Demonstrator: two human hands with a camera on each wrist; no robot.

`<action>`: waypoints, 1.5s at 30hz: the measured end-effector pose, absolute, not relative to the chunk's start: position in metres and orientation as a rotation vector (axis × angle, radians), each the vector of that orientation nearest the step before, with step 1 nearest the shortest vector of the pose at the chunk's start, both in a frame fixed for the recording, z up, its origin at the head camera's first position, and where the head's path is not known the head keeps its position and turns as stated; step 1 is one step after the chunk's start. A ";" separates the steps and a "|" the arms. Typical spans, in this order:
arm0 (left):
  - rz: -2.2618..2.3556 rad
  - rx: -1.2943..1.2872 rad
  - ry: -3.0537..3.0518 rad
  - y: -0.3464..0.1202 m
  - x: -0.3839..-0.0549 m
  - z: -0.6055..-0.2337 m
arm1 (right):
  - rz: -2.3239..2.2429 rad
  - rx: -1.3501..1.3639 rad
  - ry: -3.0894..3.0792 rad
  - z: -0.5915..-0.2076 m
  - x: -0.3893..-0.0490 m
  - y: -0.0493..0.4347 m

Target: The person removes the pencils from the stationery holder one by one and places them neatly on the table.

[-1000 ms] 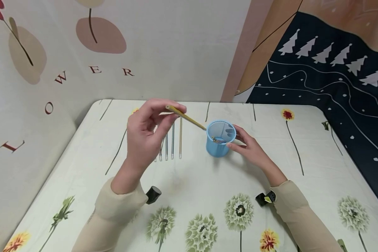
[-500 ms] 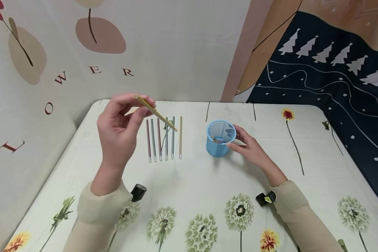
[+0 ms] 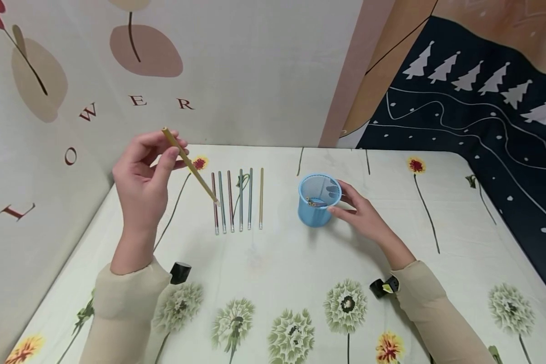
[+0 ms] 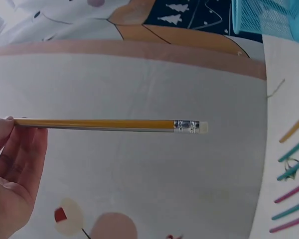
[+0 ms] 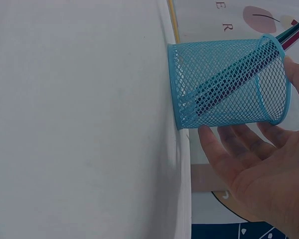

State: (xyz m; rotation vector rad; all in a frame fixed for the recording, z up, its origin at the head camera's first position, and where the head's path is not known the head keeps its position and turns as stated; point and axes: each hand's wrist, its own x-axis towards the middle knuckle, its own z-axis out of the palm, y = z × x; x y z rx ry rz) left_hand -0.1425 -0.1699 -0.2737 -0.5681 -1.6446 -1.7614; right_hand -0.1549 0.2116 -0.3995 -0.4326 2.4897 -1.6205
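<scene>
My left hand point(image 3: 141, 182) pinches a yellow pencil point(image 3: 190, 164) between thumb and fingers near one end. Its white eraser point(image 4: 204, 127) and silver ferrule point away from the hand, and in the head view that end overlaps the left side of a row of pencils. My right hand point(image 3: 364, 217) holds a light blue mesh pencil cup point(image 3: 314, 217) from the right, thumb at the rim and fingers along the side. The cup stands upright on the table; slanting pencils point(image 5: 239, 74) inside it show through the mesh.
Left of the cup, several red, teal and yellow pencils point(image 3: 241, 202) lie side by side on the flower-printed tablecloth point(image 3: 282, 273). The yellow one point(image 3: 261, 197) is nearest the cup. A printed cloth wall point(image 3: 264, 76) rises behind the table.
My left hand has moved left with the yellow pencil, from beside the cup to left of the row, bringing the row into view. My right hand and the cup have stayed put.
</scene>
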 end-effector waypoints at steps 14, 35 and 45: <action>-1.807 -0.259 -1.885 -0.205 -0.173 -0.312 | -1.610 -0.423 2.507 -0.401 -0.154 0.213; -1.680 0.154 -2.382 -0.230 -0.213 -0.363 | -1.611 -0.421 2.508 -0.403 -0.155 0.212; -1.619 0.230 -2.583 -0.233 -0.227 -0.383 | -1.625 -0.436 2.501 -0.402 -0.156 0.212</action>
